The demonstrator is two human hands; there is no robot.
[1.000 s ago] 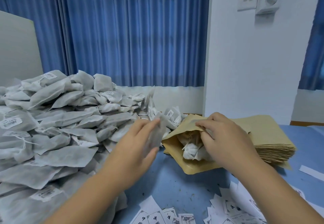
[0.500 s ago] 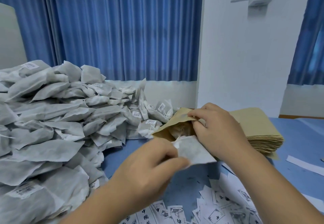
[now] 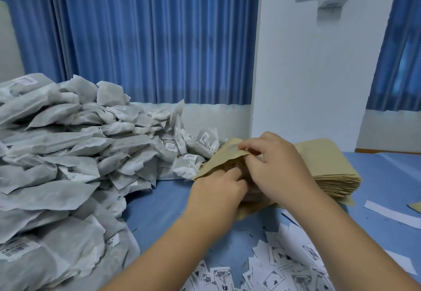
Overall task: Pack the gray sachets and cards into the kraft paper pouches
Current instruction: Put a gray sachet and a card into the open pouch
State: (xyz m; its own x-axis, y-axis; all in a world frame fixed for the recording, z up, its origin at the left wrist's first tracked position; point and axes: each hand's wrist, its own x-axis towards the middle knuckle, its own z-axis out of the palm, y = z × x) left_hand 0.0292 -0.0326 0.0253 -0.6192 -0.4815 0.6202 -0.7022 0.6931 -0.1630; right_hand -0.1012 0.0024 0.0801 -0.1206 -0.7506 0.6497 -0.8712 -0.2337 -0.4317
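Note:
A kraft paper pouch (image 3: 224, 154) lies open-mouthed at the table's middle, in front of a stack of flat kraft pouches (image 3: 328, 172). My right hand (image 3: 275, 165) pinches the pouch's upper lip and holds it up. My left hand (image 3: 218, 190) has its fingers pushed into the pouch mouth; the gray sachet it carried is hidden inside. A big heap of gray sachets (image 3: 68, 158) fills the left side. Printed white cards (image 3: 280, 272) lie scattered near the front edge.
The blue table top (image 3: 157, 202) shows between the heap and the pouch. Loose white paper strips (image 3: 391, 214) lie at the right. Blue curtains and a white wall pillar stand behind the table.
My left hand has carried a gray sachet from the heap to the pouch and pushed it inside. My right hand has kept hold of the pouch lip throughout.

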